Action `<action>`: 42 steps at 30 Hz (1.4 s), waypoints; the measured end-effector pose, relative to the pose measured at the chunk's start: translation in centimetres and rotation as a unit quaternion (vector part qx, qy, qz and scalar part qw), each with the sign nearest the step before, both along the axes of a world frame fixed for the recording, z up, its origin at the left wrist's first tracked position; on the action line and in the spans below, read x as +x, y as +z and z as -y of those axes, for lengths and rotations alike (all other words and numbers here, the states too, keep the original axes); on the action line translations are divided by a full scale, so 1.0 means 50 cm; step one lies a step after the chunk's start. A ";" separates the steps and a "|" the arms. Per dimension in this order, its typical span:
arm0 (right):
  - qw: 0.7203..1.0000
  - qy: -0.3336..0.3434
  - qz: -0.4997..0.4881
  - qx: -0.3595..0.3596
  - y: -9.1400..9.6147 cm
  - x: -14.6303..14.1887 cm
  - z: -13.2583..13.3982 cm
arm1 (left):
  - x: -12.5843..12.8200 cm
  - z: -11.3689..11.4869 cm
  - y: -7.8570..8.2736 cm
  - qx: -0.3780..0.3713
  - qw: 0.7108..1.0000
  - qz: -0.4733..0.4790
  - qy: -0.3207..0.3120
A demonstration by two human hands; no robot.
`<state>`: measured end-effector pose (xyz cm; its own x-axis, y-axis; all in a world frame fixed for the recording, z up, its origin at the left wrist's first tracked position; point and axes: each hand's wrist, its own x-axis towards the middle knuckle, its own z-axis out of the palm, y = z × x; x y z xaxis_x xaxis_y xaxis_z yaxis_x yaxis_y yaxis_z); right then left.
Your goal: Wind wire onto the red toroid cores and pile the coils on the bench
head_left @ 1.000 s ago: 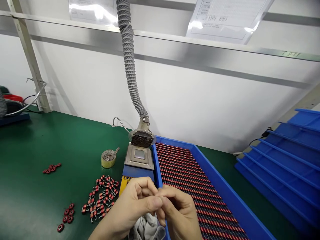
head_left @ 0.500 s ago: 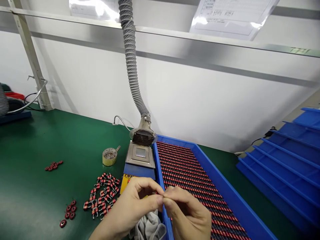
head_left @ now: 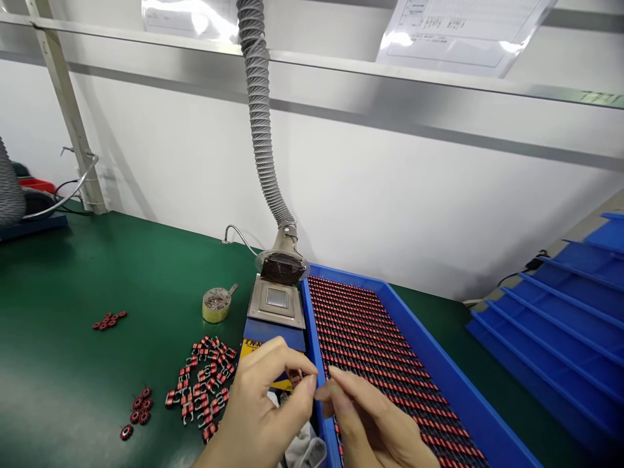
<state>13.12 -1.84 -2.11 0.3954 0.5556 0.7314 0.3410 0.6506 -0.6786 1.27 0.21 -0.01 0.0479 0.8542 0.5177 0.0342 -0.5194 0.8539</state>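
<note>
- Left hand (head_left: 266, 403) frames a small red component (head_left: 295, 377) within its thumb-forefinger loop; right hand (head_left: 375, 422) sits beside; either's grasp cannot be told.
- Beyond, a long blue plastic tray (head_left: 448, 370) holds rowed red-and-black components (head_left: 375, 344) on the green table (head_left: 121, 273).

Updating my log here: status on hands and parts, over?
Left hand: thumb and forefinger pinched, red coil showing behind. Right hand alongside, grip unclear. Grey cloth below, partly covered.

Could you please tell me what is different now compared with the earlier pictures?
The right hand has moved slightly right, its fingertips parting from those of the left hand. A red piece now shows within the left hand's curl. The blue tray and loose red coils stayed in place.
</note>
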 end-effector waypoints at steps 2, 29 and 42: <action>1.000 0.003 0.016 0.004 0.000 -0.004 -0.001 | 0.000 0.000 0.001 0.004 1.000 0.001 0.003; 0.967 0.177 -0.145 -0.116 0.014 0.013 0.000 | -0.011 -0.017 0.001 0.271 0.941 -0.177 0.102; 0.981 0.131 -0.040 -0.139 0.008 0.009 -0.006 | -0.004 -0.018 0.000 0.311 0.917 -0.229 0.101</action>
